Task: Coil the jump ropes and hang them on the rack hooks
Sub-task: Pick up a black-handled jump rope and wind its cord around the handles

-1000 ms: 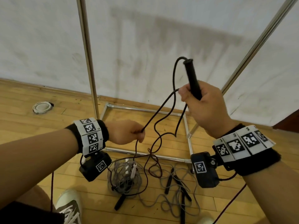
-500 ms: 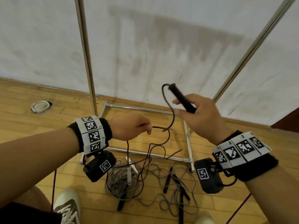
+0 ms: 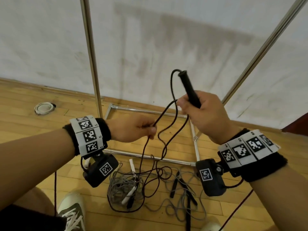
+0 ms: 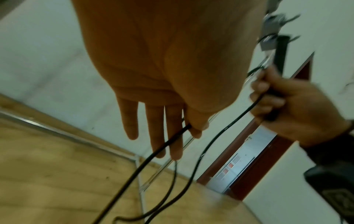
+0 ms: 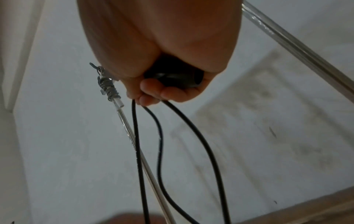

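Note:
My right hand [image 3: 201, 112] grips the black handle [image 3: 189, 88] of a black jump rope, handle tip pointing up, and also holds loops of its cord against the handle [image 5: 173, 78]. The black cord [image 3: 165, 112] runs from the handle top down to my left hand [image 3: 135, 127], which pinches it between thumb and fingers [image 4: 188, 127]. From there the cord hangs to the floor. A grey rope [image 3: 123, 185] with white handles and more black handles [image 3: 175, 185] lie tangled below. The metal rack's uprights [image 3: 90, 55] stand in front of the wall.
The rack's base frame [image 3: 146, 155] lies on the wooden floor right behind the rope pile. A white ring-shaped object [image 3: 43, 108] sits on the floor at far left. My shoe [image 3: 73, 212] is at the bottom left. A hook fitting [image 5: 107, 84] shows on a rack rod.
My right hand rose again with the handle more upright, taking a new loop of cord. My left hand shifted slightly right and still pinches the cord.

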